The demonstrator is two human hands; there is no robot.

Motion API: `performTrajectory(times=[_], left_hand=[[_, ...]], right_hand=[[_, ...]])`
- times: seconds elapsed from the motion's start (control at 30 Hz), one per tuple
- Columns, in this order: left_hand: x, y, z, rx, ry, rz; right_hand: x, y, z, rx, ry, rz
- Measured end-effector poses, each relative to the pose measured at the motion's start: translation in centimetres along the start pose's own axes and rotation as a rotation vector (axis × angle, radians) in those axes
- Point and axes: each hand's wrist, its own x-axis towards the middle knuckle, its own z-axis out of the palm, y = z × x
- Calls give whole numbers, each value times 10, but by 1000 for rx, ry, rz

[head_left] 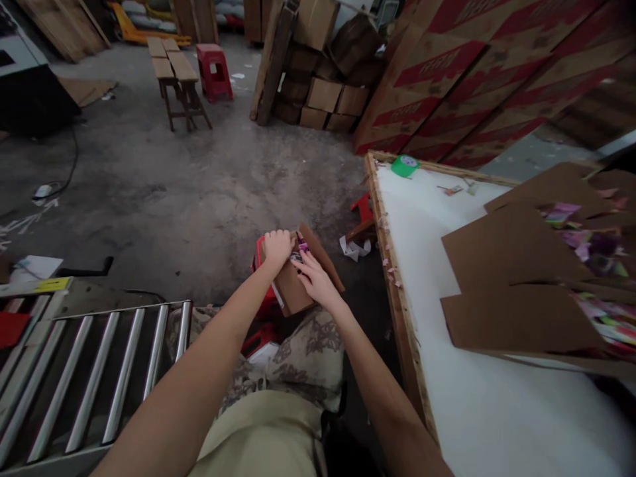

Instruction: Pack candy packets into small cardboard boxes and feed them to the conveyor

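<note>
A small brown cardboard box [294, 293] stands before my knees on a red plastic stool [268, 303], with one flap [322, 255] sticking out to the right. My left hand [278, 248] is closed over the box's far left edge, fingers bent. My right hand [316, 277] lies over the box opening with its fingers stretched out and slightly apart. Just beyond those fingertips a shiny purple packet [303, 247] shows at the opening. Most of what is inside the box is hidden by my hands.
On my right is a white-topped table [422, 278] with open cartons [511, 252] of colourful packets and a green tape roll [405, 165]. A roller conveyor [124, 371] runs at left. Ahead are wooden stools [173, 66], a red stool [213, 69] and stacked cartons [437, 73].
</note>
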Motion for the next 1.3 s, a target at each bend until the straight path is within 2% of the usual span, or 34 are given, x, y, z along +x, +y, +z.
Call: performTrajectory(times=[0.07, 0.1, 0.17, 0.23, 0.37, 0.5, 0.57, 0.67, 0.73, 0.77, 0.83, 0.9, 0.93, 1.03, 1.1, 1.2, 1.3], left_hand=[[-1, 0, 1, -8, 4, -4], [-1, 0, 1, -8, 7, -6], [-1, 0, 2, -5, 10, -2], [-1, 0, 2, -1, 11, 10], [0, 0, 0, 10, 21, 22], [-1, -2, -2, 37, -13, -1], [0, -2, -1, 36, -24, 6], [1, -3, 0, 12, -13, 15], [3, -2, 1, -4, 2, 3], [3, -2, 0, -12, 8, -8], [4, -3, -1, -35, 7, -23], [3, -4, -1, -69, 9, -36], [3, -6, -1, -90, 11, -44], [4, -11, 2, -178, 27, -94], [7, -16, 3, -276, 83, -151], [13, -24, 3, -425, 221, -219], [5, -32, 8, -591, 352, -284]], right_hand=[[-17, -9, 0, -34, 108, 83], [-23, -12, 1, -68, 109, 166], [-27, -13, 5, -144, 23, 320], [-19, -10, 9, -193, -97, 398], [6, -5, 13, -222, -164, 470], [6, -22, 1, -229, -155, 434], [-1, -30, -15, -198, -92, 374], [-4, -25, -47, -75, 205, 255], [2, -12, -62, 3, 385, 283], [7, -6, -64, 45, 382, 337], [15, 0, -56, 154, 215, 414], [18, -7, -33, 182, 18, 430], [17, -14, -19, 136, -34, 438], [9, -39, 19, -111, -29, 490], [3, -48, 32, -232, 1, 468], [-3, -44, 35, -335, 37, 386], [-3, -35, 29, -329, -16, 392]])
